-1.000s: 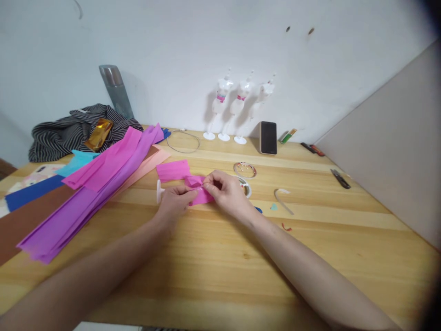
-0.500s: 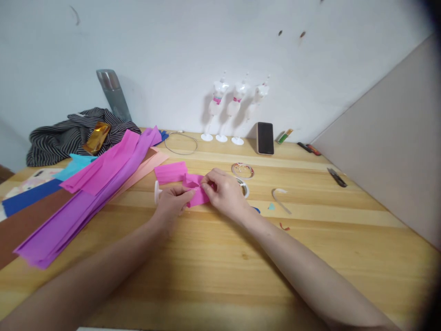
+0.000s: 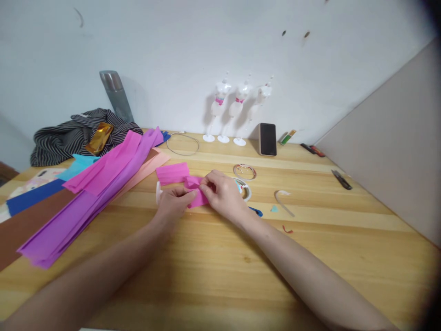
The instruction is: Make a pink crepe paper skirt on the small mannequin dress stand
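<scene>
Between both hands is a small piece of pink crepe paper (image 3: pixel 198 199), partly hidden by my fingers. My left hand (image 3: pixel 174 202) pinches its left side, thumb against forefinger. From above, my right hand (image 3: pixel 222 192) has its fingertips closed on the paper's upper right part. Another flat pink crepe paper piece (image 3: pixel 172 173) lies just behind my left hand. A white object (image 3: pixel 158 192), mostly hidden, shows at the left hand's outer side. Beyond my right hand sits a roll of tape (image 3: pixel 245 189), and a blue-handled tool (image 3: pixel 256 211) pokes out beside the wrist.
Long crepe paper strips (image 3: pixel 93 197) and a striped cloth (image 3: pixel 69 138) cover the left side. A bottle (image 3: pixel 117 96), three small white mannequins (image 3: pixel 237 108) and a phone (image 3: pixel 268 139) stand along the wall. A cutter knife (image 3: pixel 342 179) lies at right, paper scraps (image 3: pixel 287 229) nearer.
The whole view has shifted slightly, so things appear a little further right. Both hands keep their pinch on the pink paper, with only slight finger movement.
</scene>
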Available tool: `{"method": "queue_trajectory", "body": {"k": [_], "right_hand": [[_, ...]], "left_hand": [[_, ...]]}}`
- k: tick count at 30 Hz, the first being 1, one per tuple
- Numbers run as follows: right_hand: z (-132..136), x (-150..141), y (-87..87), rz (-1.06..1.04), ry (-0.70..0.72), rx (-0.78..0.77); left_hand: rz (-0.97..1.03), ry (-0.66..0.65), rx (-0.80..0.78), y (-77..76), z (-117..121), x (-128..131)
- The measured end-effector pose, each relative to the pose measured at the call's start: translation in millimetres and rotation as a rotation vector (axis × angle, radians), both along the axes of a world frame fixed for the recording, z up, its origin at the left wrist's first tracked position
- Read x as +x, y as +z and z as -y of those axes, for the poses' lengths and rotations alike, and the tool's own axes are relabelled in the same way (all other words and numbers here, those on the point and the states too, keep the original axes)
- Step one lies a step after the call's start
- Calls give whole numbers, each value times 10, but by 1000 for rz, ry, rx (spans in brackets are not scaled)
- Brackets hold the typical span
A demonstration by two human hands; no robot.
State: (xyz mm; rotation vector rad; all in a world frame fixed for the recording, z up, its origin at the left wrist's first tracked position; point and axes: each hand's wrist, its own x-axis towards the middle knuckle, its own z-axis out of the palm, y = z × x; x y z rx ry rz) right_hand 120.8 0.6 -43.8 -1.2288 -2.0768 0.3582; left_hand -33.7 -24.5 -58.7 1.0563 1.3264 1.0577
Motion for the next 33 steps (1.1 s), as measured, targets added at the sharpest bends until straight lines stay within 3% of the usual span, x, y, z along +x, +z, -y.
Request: {"method": "queue_trajectory", "body": {"k": [13,23,33], "right_hand": [[-42,53,-61,-321,50,-288],[-17,43,-50,-286,27,-202],[10,24,-67,-187,57,-104]], "left_hand": [[139,6,-16,5,-2,10],[227,4,-26,-51,-13,9],[253,11,-19,1,-18,20]]}}
